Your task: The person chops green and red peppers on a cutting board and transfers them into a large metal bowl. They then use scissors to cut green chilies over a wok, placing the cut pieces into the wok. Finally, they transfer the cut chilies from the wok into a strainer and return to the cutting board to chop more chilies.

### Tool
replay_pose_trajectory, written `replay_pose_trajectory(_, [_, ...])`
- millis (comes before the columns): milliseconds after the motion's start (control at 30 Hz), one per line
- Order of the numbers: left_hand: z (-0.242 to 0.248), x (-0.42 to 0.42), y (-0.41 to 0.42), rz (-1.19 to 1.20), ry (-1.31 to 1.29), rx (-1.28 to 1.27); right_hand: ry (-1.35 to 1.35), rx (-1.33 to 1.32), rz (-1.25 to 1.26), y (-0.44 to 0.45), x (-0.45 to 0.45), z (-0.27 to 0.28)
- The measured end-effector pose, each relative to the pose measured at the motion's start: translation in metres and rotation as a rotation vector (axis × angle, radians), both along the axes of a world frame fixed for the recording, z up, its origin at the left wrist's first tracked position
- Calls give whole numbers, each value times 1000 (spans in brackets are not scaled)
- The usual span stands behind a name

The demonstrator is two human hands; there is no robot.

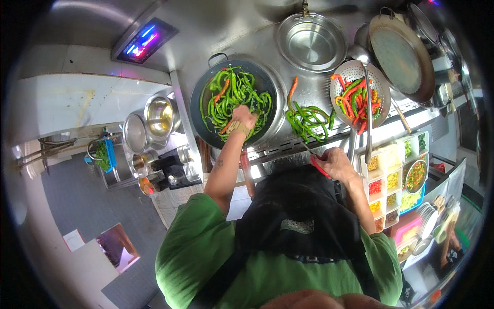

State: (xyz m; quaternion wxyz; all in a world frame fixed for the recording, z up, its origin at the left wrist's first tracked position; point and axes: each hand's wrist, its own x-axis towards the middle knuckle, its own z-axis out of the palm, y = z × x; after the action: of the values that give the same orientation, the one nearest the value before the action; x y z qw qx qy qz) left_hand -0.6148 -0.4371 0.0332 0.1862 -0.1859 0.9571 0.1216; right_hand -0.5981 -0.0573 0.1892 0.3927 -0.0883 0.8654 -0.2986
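My left hand (244, 117), with a gold-coloured watch at the wrist, reaches down among long green peppers (231, 87) in a dark wok (198, 127) at the left of the stove. Its fingertips are hidden, so any grip cannot be told. Red-handled scissors (319, 167) are in my right hand (336, 164), near the stove's front edge, their blades pointing up and left. Just beyond the blades lies a loose pile of green peppers (308, 123) with one red pepper (294, 88). Red and green peppers (357, 100) fill a perforated strainer (380, 83) to the right.
A long-handled ladle (368, 116) lies across the strainer. Behind stands a steel basin (312, 42), with a large pan (401, 58) at its right. Trays of chopped ingredients (393, 180) line the right side. Steel pots (160, 116) and bottles stand at the left.
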Motion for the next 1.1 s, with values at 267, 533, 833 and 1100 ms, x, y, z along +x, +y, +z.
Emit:
replay_pose_trajectory(267, [-1, 73, -3, -83, 313, 2, 23, -55, -132, 25, 5, -6])
replay_pose_trajectory(533, [42, 53, -15, 379, 620, 248, 26, -14, -163, 26, 6, -7])
replay_pose_trajectory(833, [-37, -75, -57, 244, 117, -196, 9, -69, -117, 15, 5, 0])
replay_pose_trajectory(1100, [50, -22, -41, 315, 815, 47, 81, -104, -141, 19, 13, 0])
